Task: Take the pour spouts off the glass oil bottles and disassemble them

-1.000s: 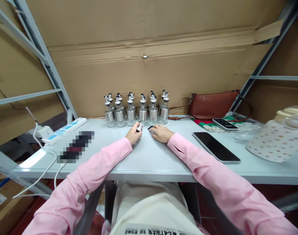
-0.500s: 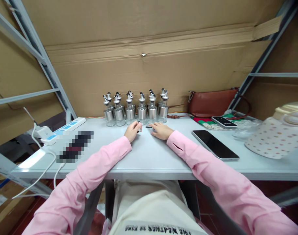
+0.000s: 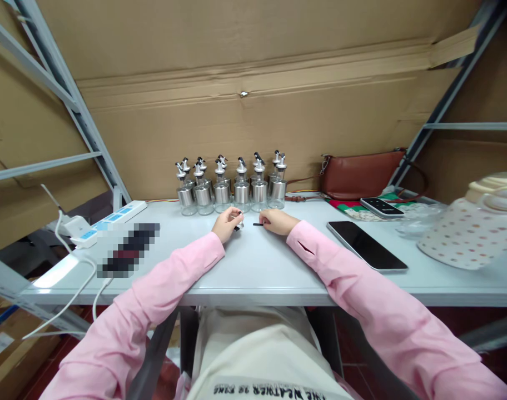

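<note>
Before bottles (image 3: pixel 242 193), right hand (image 3: pixel 277 222) curled tighter; black strip (image 3: pixel 258 224) farther from them

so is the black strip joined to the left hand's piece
Apart: tabletop shows between that piece and the black strip at the right hand.

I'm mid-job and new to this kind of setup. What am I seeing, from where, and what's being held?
No machine here: these are a person's own bare hands, seen by one head-worn camera looking forward and down. The left hand holds a small black-and-pale piece, mostly hidden by the fingers. The right hand holds a thin black strip. Behind them, on the pale glossy table, stand clear glass bottles with silver metal bands. A white power strip lies left; a flat dark-screened device and a brown leather-like bag are right.
</note>
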Demonstrator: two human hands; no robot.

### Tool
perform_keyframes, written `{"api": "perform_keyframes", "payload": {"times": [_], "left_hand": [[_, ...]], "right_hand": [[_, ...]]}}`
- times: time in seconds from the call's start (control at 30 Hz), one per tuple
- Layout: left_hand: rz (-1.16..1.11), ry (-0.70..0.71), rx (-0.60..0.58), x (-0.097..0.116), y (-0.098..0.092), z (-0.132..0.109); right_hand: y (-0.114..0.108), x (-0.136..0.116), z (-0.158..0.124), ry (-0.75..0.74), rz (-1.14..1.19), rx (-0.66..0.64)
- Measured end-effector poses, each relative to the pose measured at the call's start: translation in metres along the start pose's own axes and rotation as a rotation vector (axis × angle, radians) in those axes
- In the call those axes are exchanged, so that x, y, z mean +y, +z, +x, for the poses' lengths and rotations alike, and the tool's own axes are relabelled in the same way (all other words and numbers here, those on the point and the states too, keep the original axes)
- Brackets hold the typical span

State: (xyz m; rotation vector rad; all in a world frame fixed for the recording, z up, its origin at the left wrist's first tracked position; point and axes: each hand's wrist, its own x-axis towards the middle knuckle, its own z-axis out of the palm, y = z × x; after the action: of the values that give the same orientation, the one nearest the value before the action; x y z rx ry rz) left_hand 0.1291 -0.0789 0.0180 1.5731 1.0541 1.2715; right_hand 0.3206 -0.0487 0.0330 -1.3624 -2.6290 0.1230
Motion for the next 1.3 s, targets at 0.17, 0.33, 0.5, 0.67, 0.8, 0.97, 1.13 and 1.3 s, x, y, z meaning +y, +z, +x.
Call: {"api": "perform_keyframes", "payload": {"times": [0.17, 0.33, 0.5, 0.67, 0.8, 0.97, 1.13, 1.3], "left_hand": [[0.094, 0.059, 0.005, 0.000, -0.001, 0.001], [0.113, 0.031, 0.016, 0.000, -0.002, 0.001], [0.144, 0.039, -0.012, 0.000, -0.001, -0.001], [0.235, 0.078, -0.012, 0.002, 0.000, -0.002], [0.277, 0.090, -0.051, 0.003, 0.000, -0.002], [0.298, 0.061, -0.136, 0.000, 0.001, -0.003], [0.283, 0.055, -0.177, -0.003, 0.002, -0.004], [0.230, 0.065, -0.197, -0.003, 0.001, -0.004]], "right_hand": [[-0.004, -0.007, -0.002, -0.122, 0.171, 0.134], [-0.001, -0.010, -0.003, -0.153, 0.165, 0.097], [-0.001, -0.010, -0.003, -0.146, 0.228, 0.084], [-0.008, -0.018, -0.007, -0.231, 0.388, 0.094], [-0.008, -0.019, -0.007, -0.240, 0.586, 0.024], [-0.005, -0.018, -0.007, -0.208, 0.665, -0.029], [-0.006, -0.022, -0.009, -0.193, 0.653, 0.011], [-0.005, -0.022, -0.009, -0.167, 0.666, 0.072]]}}
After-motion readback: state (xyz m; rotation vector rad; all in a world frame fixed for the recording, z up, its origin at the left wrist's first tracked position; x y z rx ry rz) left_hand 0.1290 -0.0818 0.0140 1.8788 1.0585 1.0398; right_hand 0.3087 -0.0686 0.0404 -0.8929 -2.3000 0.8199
